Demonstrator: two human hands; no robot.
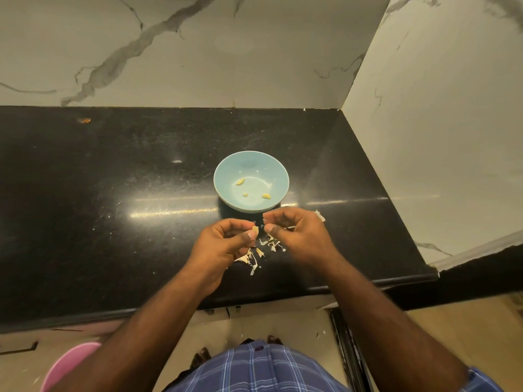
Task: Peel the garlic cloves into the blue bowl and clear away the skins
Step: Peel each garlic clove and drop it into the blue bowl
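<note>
Two bare hands of yours hover just above the polished black stone countertop (113, 193), close to its front edge. Down at the far left, below the counter's edge, a round pink plastic tub (68, 363) shows only partly on the floor. Your left hand (223, 244) has its fingers curled, and its thumb and forefinger pinch a small pale yellow garlic clove (255, 229) at the fingertips. Beneath and between your hands lies a loose scatter of thin whitish papery garlic skins (261, 251) on the counter. Just beyond your fingertips stands the small round light-blue ceramic bowl (223, 176), holding three little peeled yellow clove pieces (240, 181) on its bottom, well spread apart. Your right hand (297, 236) is curled too, its fingertips near the clove; whether it grips a shred of skin I cannot tell. Another white skin fragment (319, 215) lies touching that hand's far side.
</note>
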